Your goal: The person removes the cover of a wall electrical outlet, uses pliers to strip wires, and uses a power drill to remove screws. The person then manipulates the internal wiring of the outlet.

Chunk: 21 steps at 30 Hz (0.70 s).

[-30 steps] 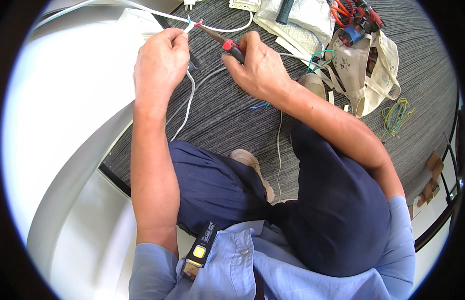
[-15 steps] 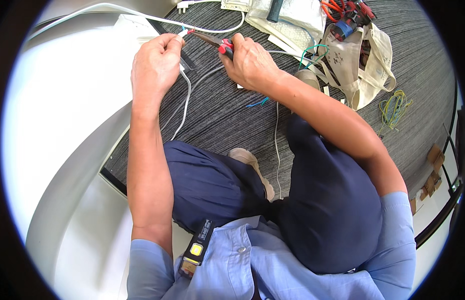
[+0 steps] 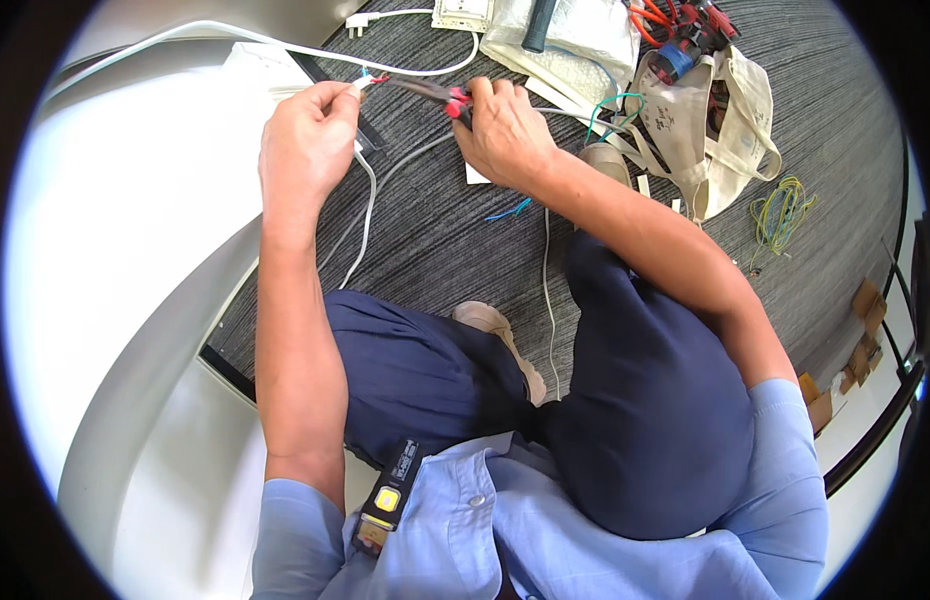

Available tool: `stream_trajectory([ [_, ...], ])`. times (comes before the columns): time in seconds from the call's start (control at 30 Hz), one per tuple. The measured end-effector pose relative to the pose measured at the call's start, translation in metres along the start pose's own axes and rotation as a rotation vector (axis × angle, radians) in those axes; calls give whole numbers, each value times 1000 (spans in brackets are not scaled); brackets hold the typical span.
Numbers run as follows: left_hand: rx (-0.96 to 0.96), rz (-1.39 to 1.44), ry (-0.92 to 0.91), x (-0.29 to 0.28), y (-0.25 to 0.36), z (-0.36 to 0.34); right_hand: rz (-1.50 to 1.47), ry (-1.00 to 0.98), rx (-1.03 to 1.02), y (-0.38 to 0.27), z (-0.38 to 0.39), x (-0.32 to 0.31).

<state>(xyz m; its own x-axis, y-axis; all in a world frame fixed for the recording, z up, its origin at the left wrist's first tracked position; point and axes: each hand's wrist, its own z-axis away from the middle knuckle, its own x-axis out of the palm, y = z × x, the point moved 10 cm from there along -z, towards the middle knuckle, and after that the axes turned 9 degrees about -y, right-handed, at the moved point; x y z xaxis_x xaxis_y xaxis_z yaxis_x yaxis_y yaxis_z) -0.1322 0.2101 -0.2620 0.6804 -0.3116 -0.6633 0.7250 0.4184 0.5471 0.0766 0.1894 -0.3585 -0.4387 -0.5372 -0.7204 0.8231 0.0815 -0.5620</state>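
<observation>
Left forearm (image 3: 300, 340) extended forward, left hand (image 3: 308, 145) pinched, right forearm (image 3: 645, 225) slanting leftward, right hand (image 3: 507, 132) curled closed

Light-blue shirt (image 3: 445, 530), navy trousers (image 3: 655, 420)

Right grip (image 3: 505, 130): pliers (image 3: 457, 100), dull metal, smooth red plastic. Left grip (image 3: 310, 140): cable (image 3: 372, 186), smooth white plastic. Beneath both: rough matt carpet (image 3: 425, 225). Right of right grip: matt cloth bag (image 3: 697, 150).
</observation>
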Motion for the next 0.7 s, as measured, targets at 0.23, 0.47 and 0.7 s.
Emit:
stream_trajectory([
  [0.23,7,-6,-3,0,-3,-4,-1314,-788,190,-8,34,52],
  [0.47,11,-22,1,-3,4,4,-1816,-1118,12,-46,52,31],
  [0.7,111,-97,63,-7,12,6,-1541,-948,-35,-36,37,36],
])
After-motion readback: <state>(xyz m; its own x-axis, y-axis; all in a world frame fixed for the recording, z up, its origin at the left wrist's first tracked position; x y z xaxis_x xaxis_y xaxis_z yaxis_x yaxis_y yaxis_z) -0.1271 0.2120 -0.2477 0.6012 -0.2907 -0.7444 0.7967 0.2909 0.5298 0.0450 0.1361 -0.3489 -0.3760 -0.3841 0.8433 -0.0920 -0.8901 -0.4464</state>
